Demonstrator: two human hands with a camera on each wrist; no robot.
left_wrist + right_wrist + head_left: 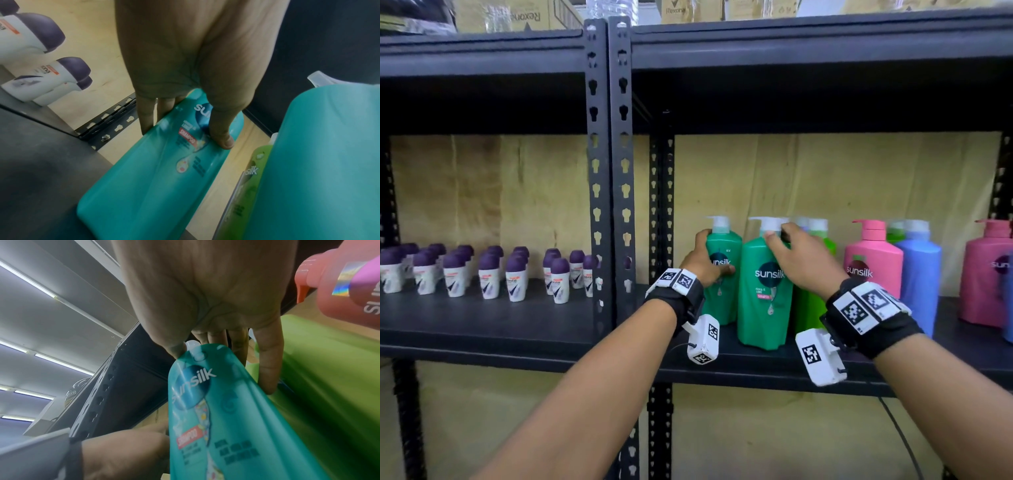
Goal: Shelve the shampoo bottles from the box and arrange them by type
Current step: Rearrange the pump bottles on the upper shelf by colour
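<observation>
Black steel shelf point(551, 329) lies bare along its front edge. Two teal Sunsilk bottles stand upright near its left post point(621, 171): the left hand point(702, 262) grips the rear bottle point(724, 274), the right hand point(803, 260) pinches the front bottle point(763, 291) labelled "SHAMPOO".

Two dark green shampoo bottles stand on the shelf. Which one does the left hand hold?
The rear dark green bottle, leftmost beside the shelf post. The left hand grips its body; the right hand holds the front dark green bottle near its pump.
</observation>
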